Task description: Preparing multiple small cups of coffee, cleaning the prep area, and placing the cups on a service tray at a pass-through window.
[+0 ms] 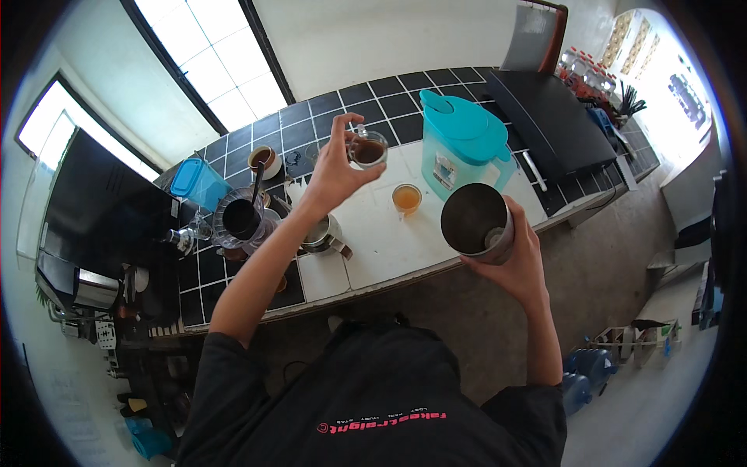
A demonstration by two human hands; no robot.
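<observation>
My left hand (334,172) grips a small glass cup (369,150) with dark brown liquid in it, raised above the counter. In my right hand (519,262) is a metal shaker tin (477,223), tilted so that its open mouth faces me; a small round spot shows inside near the bottom. Between the two hands, a small glass of amber liquid (407,199) stands on the white tiles. Behind the tin is a water pitcher with a turquoise lid (467,129). A metal pitcher (320,236) sits under my left forearm, partly hidden by it.
Left on the tiled counter (365,265) stand a clear coffee dripper (240,217), a cup of brown contents (265,161) and a blue-lidded container (199,182). A large black machine (111,201) fills the left end. A black box-like appliance (551,125) and a white pen-like stick (534,169) lie right.
</observation>
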